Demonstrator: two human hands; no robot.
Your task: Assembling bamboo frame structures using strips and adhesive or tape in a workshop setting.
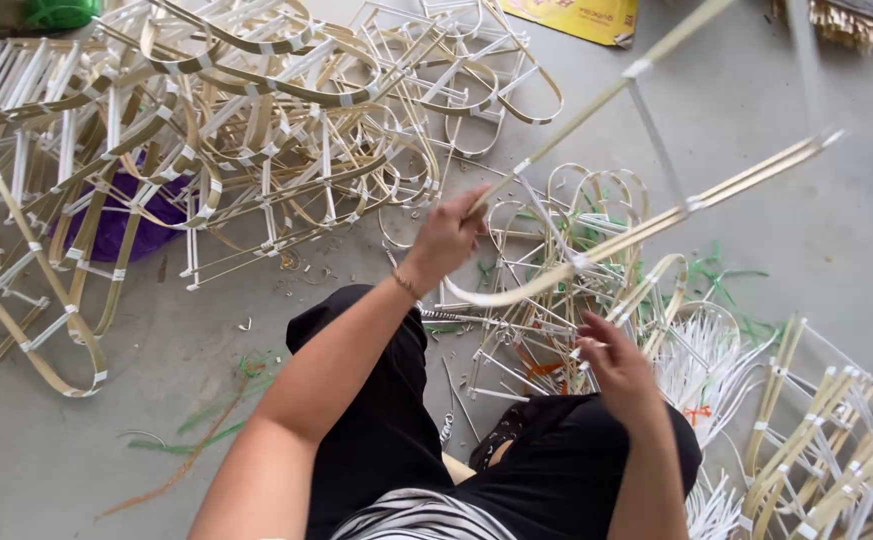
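Note:
My left hand is raised and closed around one bamboo strip of a bent bamboo frame that reaches up and to the right. White ties bind the frame's strips together. My right hand hovers lower, near my knee, fingers curled just under the frame's curved end; whether it touches the frame or holds a small piece is unclear. Below the hands lies a tangle of bamboo loops.
A big heap of finished bamboo frames fills the upper left over a purple bag. More frames and white strips lie at the right. A yellow box sits at the top. The floor is grey concrete with green scraps.

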